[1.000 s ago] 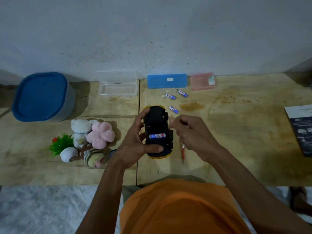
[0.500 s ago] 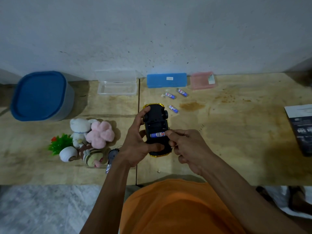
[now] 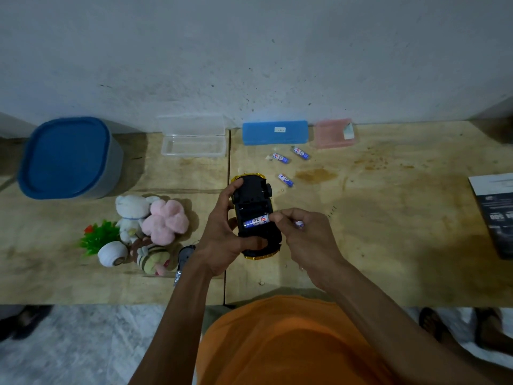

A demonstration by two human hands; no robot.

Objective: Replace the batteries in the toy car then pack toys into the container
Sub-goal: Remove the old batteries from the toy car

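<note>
I am looking down at the toy car (image 3: 254, 215), which is lying belly-up above the middle of the tabletop (image 3: 388, 218), nearer the front edge than the back. My left hand (image 3: 222, 237) is wrapping around its left side, thumb pressing the near end and forefinger curling over the far end, so the fingers are closing on the car. A battery (image 3: 256, 221) is sitting crosswise in the open bay, and my right hand (image 3: 302, 234) is pinching its right end between thumb and forefinger; a second battery seems to be tucked in that same hand, though I cannot tell for sure.

Three loose batteries (image 3: 286, 180) are lying beyond the car toward the back edge. Along that back edge a blue case (image 3: 274, 132), a pink box (image 3: 331, 133) and a clear open box (image 3: 193, 140) are standing in a row. The blue-lidded container (image 3: 69, 157) is sitting at the back left corner. In front of it the plush toys (image 3: 150, 226) are huddling together, with a green plastic plant (image 3: 95, 237) touching their left side. A dark booklet (image 3: 497, 215) is lying at the right edge.
</note>
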